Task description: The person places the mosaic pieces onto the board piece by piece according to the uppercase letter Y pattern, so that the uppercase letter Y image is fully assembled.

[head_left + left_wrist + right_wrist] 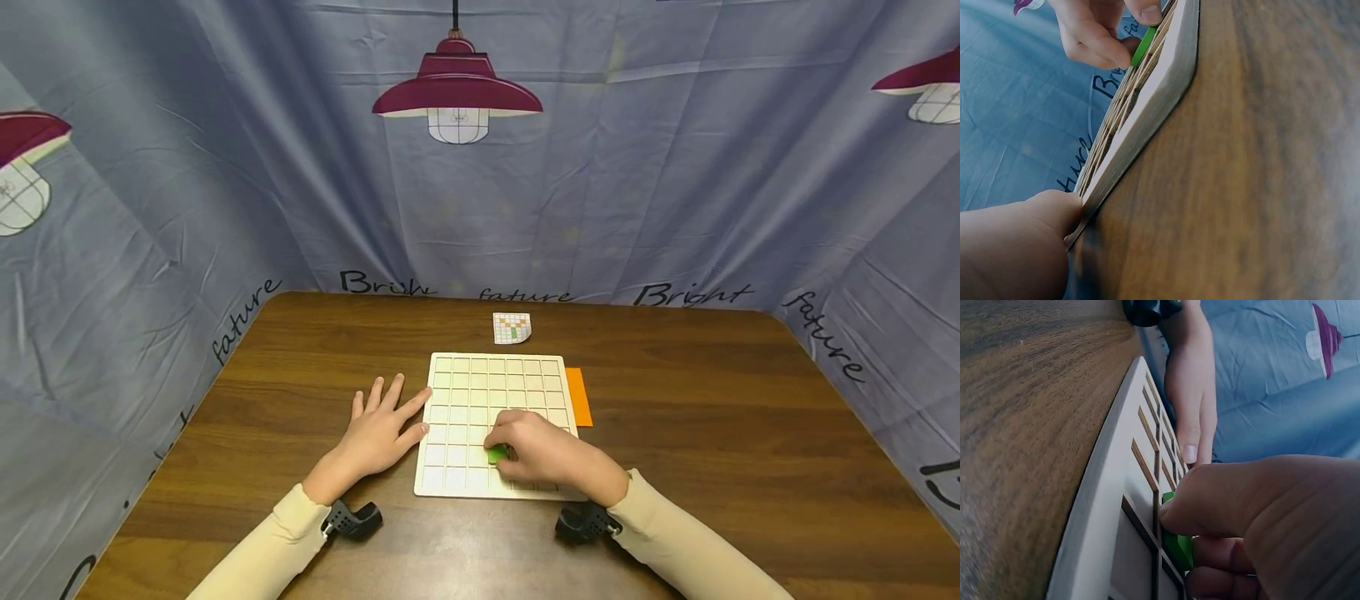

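A pale wooden board [450, 478] with a grid of square recesses lies on the table. Over its lower middle, my right hand [536, 448] pinches a green square tile [497, 454] between thumb and fingers. The tile [1143, 47] appears edge-on in the left wrist view, right at the grid's surface. In the right wrist view the fingers partly cover the tile [1177, 549]. My left hand [378, 431] lies with spread fingers on the table, its index finger and thumb at the board's left edge.
Behind the board lies a small paper card [512, 328] printed with a grid of orange and green squares. An orange strip [579, 397] sticks out along the board's right edge. The brown wooden table [697, 400] ends at a grey-blue curtain [600, 217].
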The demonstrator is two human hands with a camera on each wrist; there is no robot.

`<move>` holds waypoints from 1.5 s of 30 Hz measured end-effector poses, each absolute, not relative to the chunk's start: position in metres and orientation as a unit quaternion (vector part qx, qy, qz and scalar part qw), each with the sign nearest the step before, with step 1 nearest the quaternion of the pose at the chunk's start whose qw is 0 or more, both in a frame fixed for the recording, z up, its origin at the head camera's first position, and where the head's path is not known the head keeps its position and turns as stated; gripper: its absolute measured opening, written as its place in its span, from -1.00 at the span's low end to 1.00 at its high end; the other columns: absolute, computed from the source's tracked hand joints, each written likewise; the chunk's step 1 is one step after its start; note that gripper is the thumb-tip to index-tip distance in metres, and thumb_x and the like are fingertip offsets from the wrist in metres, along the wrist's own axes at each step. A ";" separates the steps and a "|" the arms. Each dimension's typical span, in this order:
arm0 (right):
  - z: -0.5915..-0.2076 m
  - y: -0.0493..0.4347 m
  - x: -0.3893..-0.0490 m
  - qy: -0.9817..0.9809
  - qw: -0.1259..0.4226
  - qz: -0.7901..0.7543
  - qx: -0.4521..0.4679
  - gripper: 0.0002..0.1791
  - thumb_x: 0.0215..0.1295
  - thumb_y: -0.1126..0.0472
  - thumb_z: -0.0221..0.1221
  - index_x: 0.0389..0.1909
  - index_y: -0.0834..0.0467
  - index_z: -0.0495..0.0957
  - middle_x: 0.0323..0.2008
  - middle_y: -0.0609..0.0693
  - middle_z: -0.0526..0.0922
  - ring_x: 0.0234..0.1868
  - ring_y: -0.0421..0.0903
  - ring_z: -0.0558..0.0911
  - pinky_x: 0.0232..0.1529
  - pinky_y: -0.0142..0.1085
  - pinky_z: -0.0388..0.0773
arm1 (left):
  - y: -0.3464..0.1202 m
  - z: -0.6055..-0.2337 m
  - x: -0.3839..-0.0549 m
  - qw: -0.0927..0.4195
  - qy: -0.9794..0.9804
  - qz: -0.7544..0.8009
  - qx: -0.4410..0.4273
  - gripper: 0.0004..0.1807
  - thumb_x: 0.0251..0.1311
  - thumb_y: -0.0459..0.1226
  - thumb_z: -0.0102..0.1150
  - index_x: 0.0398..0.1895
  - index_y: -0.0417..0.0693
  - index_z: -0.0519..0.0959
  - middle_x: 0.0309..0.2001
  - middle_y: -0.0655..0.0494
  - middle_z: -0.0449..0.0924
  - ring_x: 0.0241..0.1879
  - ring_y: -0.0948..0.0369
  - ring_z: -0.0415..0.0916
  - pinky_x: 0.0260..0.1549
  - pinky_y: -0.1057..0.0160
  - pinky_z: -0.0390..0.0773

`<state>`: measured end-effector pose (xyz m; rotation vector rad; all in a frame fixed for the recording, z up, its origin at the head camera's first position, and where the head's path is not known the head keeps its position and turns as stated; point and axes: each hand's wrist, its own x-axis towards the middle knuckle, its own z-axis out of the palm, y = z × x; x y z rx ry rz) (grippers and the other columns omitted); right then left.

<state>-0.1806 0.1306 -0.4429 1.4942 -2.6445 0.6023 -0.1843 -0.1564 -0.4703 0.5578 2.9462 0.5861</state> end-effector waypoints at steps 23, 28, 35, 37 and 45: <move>-0.445 0.135 -0.177 -0.861 0.029 0.194 0.469 -0.78 0.05 0.37 0.34 -0.23 0.18 0.77 -0.40 -0.06 0.62 -0.41 -0.35 0.37 -0.32 -0.52 0.43 | -0.156 -0.470 -0.183 0.045 0.962 0.200 0.181 -0.38 0.52 0.04 -0.03 0.58 0.19 0.25 0.61 -0.35 -0.05 0.57 -0.45 -0.23 0.37 -0.59 -0.21; -0.445 0.135 -0.177 -0.861 0.027 0.198 0.467 -0.79 0.04 0.36 0.35 -0.25 0.16 0.76 -0.39 -0.07 0.62 -0.40 -0.35 0.37 -0.32 -0.52 0.43 | -0.157 -0.470 -0.184 0.045 0.962 0.199 0.182 -0.38 0.52 0.05 -0.03 0.59 0.19 0.24 0.61 -0.35 -0.05 0.57 -0.45 -0.23 0.37 -0.59 -0.20; -0.447 0.136 -0.176 -0.860 0.036 0.200 0.469 -0.78 0.01 0.34 0.36 -0.25 0.15 0.76 -0.39 -0.08 0.62 -0.41 -0.32 0.42 -0.33 -0.52 0.44 | -0.156 -0.471 -0.183 0.043 0.962 0.198 0.180 -0.38 0.51 0.05 -0.02 0.58 0.20 0.26 0.61 -0.35 -0.04 0.57 -0.45 -0.23 0.37 -0.59 -0.19; -0.446 0.136 -0.175 -0.861 0.034 0.199 0.467 -0.77 0.01 0.34 0.36 -0.25 0.15 0.76 -0.39 -0.07 0.63 -0.41 -0.32 0.43 -0.33 -0.54 0.44 | -0.156 -0.471 -0.183 0.044 0.962 0.199 0.180 -0.38 0.51 0.05 -0.02 0.58 0.20 0.26 0.61 -0.35 -0.04 0.57 -0.45 -0.23 0.37 -0.59 -0.20; -0.446 0.135 -0.176 -0.862 0.035 0.192 0.468 -0.78 0.02 0.33 0.35 -0.25 0.14 0.76 -0.39 -0.08 0.62 -0.40 -0.34 0.39 -0.32 -0.53 0.42 | -0.156 -0.471 -0.183 0.044 0.962 0.202 0.178 -0.38 0.52 0.04 -0.02 0.58 0.21 0.25 0.61 -0.34 -0.05 0.57 -0.45 -0.23 0.37 -0.59 -0.21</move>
